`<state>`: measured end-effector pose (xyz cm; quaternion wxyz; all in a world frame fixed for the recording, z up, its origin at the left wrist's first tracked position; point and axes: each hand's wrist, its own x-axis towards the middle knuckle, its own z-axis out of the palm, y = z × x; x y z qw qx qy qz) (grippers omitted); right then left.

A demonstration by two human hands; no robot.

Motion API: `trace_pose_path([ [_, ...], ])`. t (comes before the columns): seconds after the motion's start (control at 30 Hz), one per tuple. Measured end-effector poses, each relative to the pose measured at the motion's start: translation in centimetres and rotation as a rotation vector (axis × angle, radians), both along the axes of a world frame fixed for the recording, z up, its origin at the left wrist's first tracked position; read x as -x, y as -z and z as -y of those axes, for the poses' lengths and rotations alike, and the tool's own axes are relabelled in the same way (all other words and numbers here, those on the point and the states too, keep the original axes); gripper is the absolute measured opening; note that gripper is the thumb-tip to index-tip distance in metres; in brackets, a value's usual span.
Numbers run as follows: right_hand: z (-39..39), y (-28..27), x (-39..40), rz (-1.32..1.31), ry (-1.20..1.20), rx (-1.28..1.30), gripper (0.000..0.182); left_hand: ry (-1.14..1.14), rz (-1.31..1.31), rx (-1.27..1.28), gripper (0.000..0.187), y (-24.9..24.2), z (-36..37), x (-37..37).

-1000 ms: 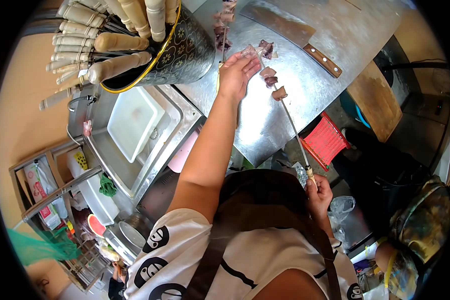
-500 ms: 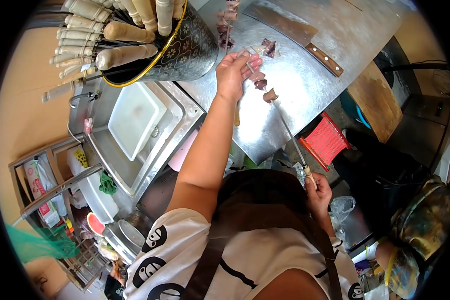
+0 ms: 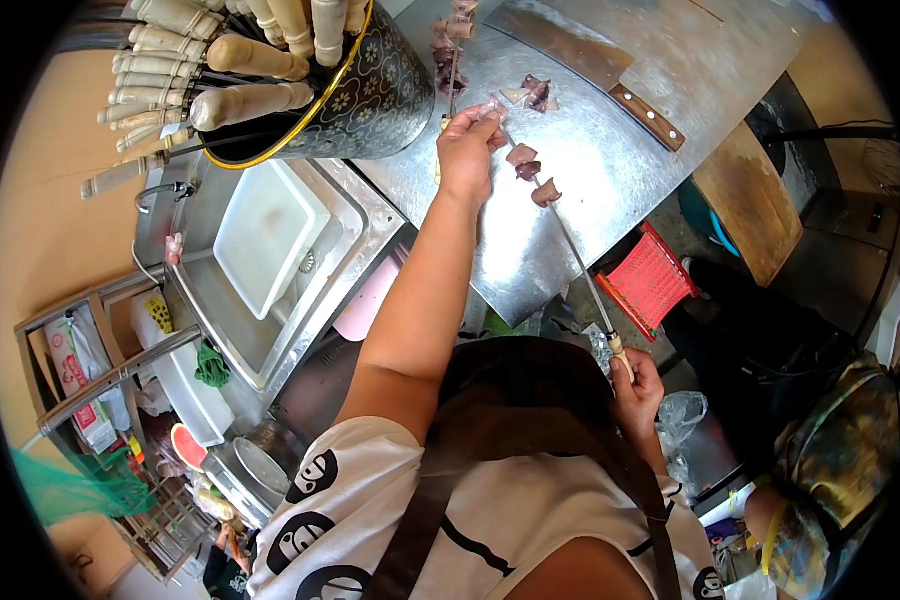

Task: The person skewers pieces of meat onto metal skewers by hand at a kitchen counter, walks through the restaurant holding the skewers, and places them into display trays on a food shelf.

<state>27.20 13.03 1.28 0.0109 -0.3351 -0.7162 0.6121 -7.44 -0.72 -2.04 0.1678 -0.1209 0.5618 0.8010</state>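
My right hand point(image 3: 637, 388) is closed around the wooden handle of a long metal skewer point(image 3: 576, 248), which slants up and left over the metal table. Several pieces of meat point(image 3: 527, 170) are threaded on its upper part. At the tip, my left hand point(image 3: 472, 150) pinches a pale piece of meat point(image 3: 491, 112) between thumb and fingers; the point itself is hidden. A few loose meat pieces point(image 3: 538, 94) lie on the table just beyond. To the left of them lies another skewer loaded with meat point(image 3: 454, 55), its handle partly behind my left hand.
A patterned bucket point(image 3: 375, 95) full of wooden-handled skewers stands at upper left. A cleaver point(image 3: 645, 115) lies flat on the metal table point(image 3: 610, 190). Left is a sink point(image 3: 355, 240) with a white tray point(image 3: 270, 235). A red plastic basket point(image 3: 650, 280) sits below the table's right edge.
My left hand has gone from fingers spread behind the skewer tip to a pinch on a pale meat piece there. The skewer has shifted slightly; my right hand keeps its grip.
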Motion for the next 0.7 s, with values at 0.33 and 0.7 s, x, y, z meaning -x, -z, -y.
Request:
trace_pose_path([
  [0.33,-0.1,0.2,-0.3,-0.019,0.005,0.031,0.013,0.009,0.109,-0.393,0.017,-1.5,-0.3,-0.2],
  [0.7,0.5,0.0,-0.1,-0.015,0.000,-0.016,0.012,-0.043,0.072,-0.401,0.007,-1.1,-1.6,-1.1],
])
